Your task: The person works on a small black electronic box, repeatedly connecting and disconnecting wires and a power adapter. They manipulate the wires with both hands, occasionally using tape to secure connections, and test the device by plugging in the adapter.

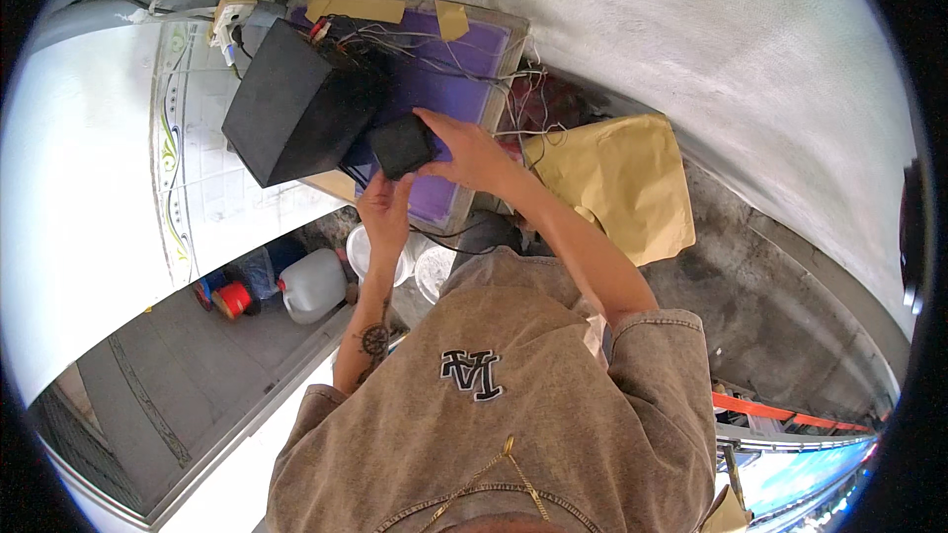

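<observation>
A small black cube-shaped box [402,145] is held between my two hands above a purple board [434,195]. The fingers of my left hand [385,204] pinch its near lower edge. Thumb and fingers of my right hand [466,150] close around its right side, with the thumb at the near corner. Just left of the small box stands a large black box [296,104], like a speaker cabinet, and part of the board is hidden behind it. Thin tangled wires [449,64] run over the far part of the board.
A tan paper sheet or envelope [622,188] lies to the right. A white plug adapter [232,20] with cords is at the far left. White tubs [367,252], a whitish plastic jug [314,286] and a red roll-like object [232,299] stand lower left. A white wall [750,49] bounds the right.
</observation>
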`<state>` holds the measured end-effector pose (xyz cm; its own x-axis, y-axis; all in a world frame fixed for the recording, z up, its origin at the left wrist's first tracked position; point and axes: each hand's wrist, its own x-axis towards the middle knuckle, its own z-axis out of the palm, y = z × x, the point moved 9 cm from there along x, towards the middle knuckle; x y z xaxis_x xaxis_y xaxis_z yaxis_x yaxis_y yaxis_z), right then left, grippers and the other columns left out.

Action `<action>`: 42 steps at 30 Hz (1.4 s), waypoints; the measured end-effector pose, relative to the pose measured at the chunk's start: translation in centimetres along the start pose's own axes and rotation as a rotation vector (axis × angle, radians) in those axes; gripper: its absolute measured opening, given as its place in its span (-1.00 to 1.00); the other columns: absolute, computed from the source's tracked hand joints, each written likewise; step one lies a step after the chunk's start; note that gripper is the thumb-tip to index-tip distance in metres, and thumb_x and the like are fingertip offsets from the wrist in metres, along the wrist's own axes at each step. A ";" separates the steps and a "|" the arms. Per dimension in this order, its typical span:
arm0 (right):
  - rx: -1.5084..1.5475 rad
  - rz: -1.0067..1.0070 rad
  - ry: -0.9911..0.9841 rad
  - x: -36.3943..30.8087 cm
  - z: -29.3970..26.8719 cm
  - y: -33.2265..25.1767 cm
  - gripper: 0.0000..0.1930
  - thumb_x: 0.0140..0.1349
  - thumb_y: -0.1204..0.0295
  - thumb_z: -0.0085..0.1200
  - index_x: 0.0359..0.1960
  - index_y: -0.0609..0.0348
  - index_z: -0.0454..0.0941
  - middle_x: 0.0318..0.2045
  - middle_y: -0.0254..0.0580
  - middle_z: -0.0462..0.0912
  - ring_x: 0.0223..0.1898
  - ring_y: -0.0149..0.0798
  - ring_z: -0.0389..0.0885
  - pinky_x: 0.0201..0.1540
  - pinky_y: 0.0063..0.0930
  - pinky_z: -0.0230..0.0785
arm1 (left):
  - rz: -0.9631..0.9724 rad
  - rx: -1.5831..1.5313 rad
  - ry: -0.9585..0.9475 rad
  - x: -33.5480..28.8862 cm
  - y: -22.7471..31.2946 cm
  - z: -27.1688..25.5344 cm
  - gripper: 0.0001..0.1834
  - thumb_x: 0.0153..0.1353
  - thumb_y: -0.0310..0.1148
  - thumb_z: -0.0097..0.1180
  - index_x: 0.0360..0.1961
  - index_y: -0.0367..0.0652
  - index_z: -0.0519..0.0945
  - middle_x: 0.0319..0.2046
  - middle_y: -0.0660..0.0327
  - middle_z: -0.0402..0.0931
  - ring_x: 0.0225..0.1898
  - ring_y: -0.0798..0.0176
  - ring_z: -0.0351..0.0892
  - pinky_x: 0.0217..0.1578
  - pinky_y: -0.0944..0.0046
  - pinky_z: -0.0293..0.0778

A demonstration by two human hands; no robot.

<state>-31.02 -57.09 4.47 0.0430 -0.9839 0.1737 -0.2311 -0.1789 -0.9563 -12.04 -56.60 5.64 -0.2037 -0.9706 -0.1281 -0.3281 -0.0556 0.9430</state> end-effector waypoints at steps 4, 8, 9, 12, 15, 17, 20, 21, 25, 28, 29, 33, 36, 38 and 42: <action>-0.039 -0.007 -0.004 0.1 0.0 -0.1 -0.01 0.02 0.19 0.54 0.48 0.20 0.28 0.34 0.24 0.50 0.31 0.26 0.53 0.31 -0.02 0.46 | 0.032 0.027 0.046 0.0 -0.1 -0.1 -0.71 0.42 -0.45 0.30 0.10 -0.30 0.67 -0.24 0.37 0.70 -0.25 0.60 0.50 -0.23 0.51 0.40; -0.015 0.011 -0.028 0.0 0.4 0.4 -0.01 0.03 0.18 0.54 0.49 0.17 0.27 0.34 0.24 0.50 0.29 0.28 0.54 0.31 0.01 0.46 | 0.053 0.041 0.038 -0.1 -0.3 -0.1 -0.68 0.42 -0.45 0.29 0.15 -0.32 0.64 -0.22 0.39 0.69 -0.26 0.60 0.50 -0.23 0.51 0.40; -0.016 0.008 -0.028 0.0 0.4 0.4 -0.01 0.04 0.18 0.54 0.49 0.17 0.27 0.34 0.24 0.50 0.29 0.28 0.54 0.31 0.01 0.46 | 0.043 0.040 0.040 -0.2 -0.4 -0.1 -0.68 0.42 -0.45 0.29 0.15 -0.33 0.64 -0.23 0.39 0.69 -0.26 0.60 0.50 -0.24 0.52 0.40; -0.029 0.000 -0.023 0.0 0.4 0.4 0.00 0.04 0.18 0.54 0.50 0.17 0.26 0.34 0.24 0.50 0.29 0.28 0.54 0.32 0.01 0.45 | 0.034 0.027 0.055 -0.2 -0.6 -0.2 -0.68 0.42 -0.45 0.28 0.15 -0.33 0.64 -0.24 0.38 0.69 -0.27 0.60 0.49 -0.24 0.53 0.39; -0.045 0.001 -0.026 0.1 0.3 0.5 0.00 0.04 0.18 0.54 0.50 0.17 0.25 0.34 0.24 0.50 0.29 0.29 0.54 0.31 0.02 0.45 | 0.053 0.002 0.072 -0.1 -0.5 0.0 -0.68 0.42 -0.46 0.28 0.14 -0.33 0.64 -0.25 0.38 0.69 -0.28 0.60 0.49 -0.24 0.53 0.39; -0.042 0.013 -0.034 0.1 0.4 0.6 0.00 0.04 0.18 0.54 0.50 0.18 0.25 0.34 0.25 0.50 0.29 0.29 0.54 0.31 0.02 0.45 | 0.056 0.000 0.076 -0.1 -0.4 0.1 -0.68 0.42 -0.46 0.28 0.15 -0.33 0.64 -0.24 0.37 0.69 -0.27 0.60 0.50 -0.23 0.53 0.40; -0.044 0.021 -0.033 0.0 0.4 0.6 0.01 0.04 0.16 0.54 0.50 0.18 0.25 0.34 0.25 0.50 0.29 0.30 0.54 0.31 0.02 0.45 | 0.066 -0.027 0.076 -0.1 -0.2 0.2 -0.69 0.43 -0.47 0.28 0.14 -0.34 0.64 -0.23 0.35 0.70 -0.26 0.59 0.52 -0.21 0.52 0.42; -0.043 0.019 -0.034 0.0 0.4 0.6 0.01 0.04 0.15 0.54 0.50 0.18 0.25 0.34 0.25 0.51 0.29 0.30 0.54 0.31 0.02 0.45 | 0.062 -0.030 0.069 -0.2 -0.3 0.2 -0.69 0.43 -0.47 0.28 0.13 -0.34 0.64 -0.22 0.34 0.70 -0.25 0.59 0.53 -0.20 0.52 0.42; -0.020 0.004 -0.021 0.0 0.4 0.6 0.01 0.04 0.14 0.53 0.50 0.17 0.25 0.33 0.25 0.51 0.29 0.30 0.54 0.31 0.02 0.46 | 0.031 -0.036 0.069 -0.2 -0.5 0.0 -0.75 0.42 -0.49 0.29 0.08 -0.31 0.67 -0.21 0.34 0.72 -0.24 0.57 0.55 -0.19 0.51 0.43; -0.024 0.020 -0.032 -0.1 0.4 0.8 0.00 0.04 0.16 0.53 0.50 0.16 0.25 0.33 0.25 0.52 0.29 0.29 0.54 0.31 0.02 0.46 | 0.034 -0.038 0.079 -0.3 -0.4 0.0 -0.77 0.42 -0.49 0.29 0.06 -0.29 0.68 -0.23 0.36 0.72 -0.25 0.58 0.54 -0.22 0.53 0.41; -0.031 0.024 -0.033 -0.1 0.4 0.8 0.00 0.04 0.16 0.53 0.50 0.15 0.26 0.33 0.25 0.52 0.29 0.29 0.54 0.31 0.02 0.46 | 0.041 -0.038 0.080 -0.3 -0.3 0.1 -0.77 0.43 -0.49 0.28 0.06 -0.28 0.68 -0.24 0.37 0.71 -0.26 0.59 0.53 -0.23 0.53 0.40; -0.023 0.020 -0.027 -0.1 0.2 0.7 -0.01 0.04 0.17 0.53 0.50 0.12 0.26 0.33 0.23 0.52 0.29 0.27 0.55 0.30 0.01 0.46 | 0.034 -0.048 0.068 -0.5 0.1 0.4 -0.79 0.43 -0.49 0.27 0.05 -0.28 0.68 -0.24 0.37 0.70 -0.24 0.59 0.53 -0.22 0.52 0.40; -0.014 0.015 -0.032 -0.1 0.1 0.5 0.00 0.04 0.17 0.53 0.50 0.12 0.26 0.33 0.22 0.52 0.29 0.26 0.55 0.30 0.01 0.46 | 0.064 -0.060 0.068 -0.5 0.6 0.6 -0.76 0.44 -0.49 0.26 0.08 -0.30 0.66 -0.20 0.35 0.70 -0.21 0.57 0.54 -0.18 0.50 0.42; -0.017 0.041 -0.056 0.0 0.3 0.7 0.00 0.04 0.17 0.53 0.51 0.13 0.25 0.33 0.21 0.52 0.29 0.26 0.55 0.30 0.01 0.46 | 0.055 0.001 0.067 -0.5 0.6 0.6 -0.70 0.45 -0.50 0.23 0.15 -0.34 0.62 -0.13 0.31 0.71 -0.17 0.55 0.56 -0.12 0.49 0.45; -0.029 0.033 -0.054 0.1 0.3 0.7 0.01 0.03 0.17 0.53 0.51 0.13 0.25 0.34 0.20 0.51 0.30 0.25 0.54 0.31 0.01 0.45 | 0.072 -0.064 0.090 -0.5 0.6 0.5 -0.77 0.43 -0.48 0.27 0.06 -0.29 0.67 -0.19 0.34 0.71 -0.21 0.57 0.54 -0.20 0.50 0.42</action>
<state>-30.86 -57.34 3.73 0.0870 -0.9879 0.1287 -0.2615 -0.1473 -0.9539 -12.62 -55.99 6.09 -0.1399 -0.9896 -0.0341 -0.2556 0.0028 0.9668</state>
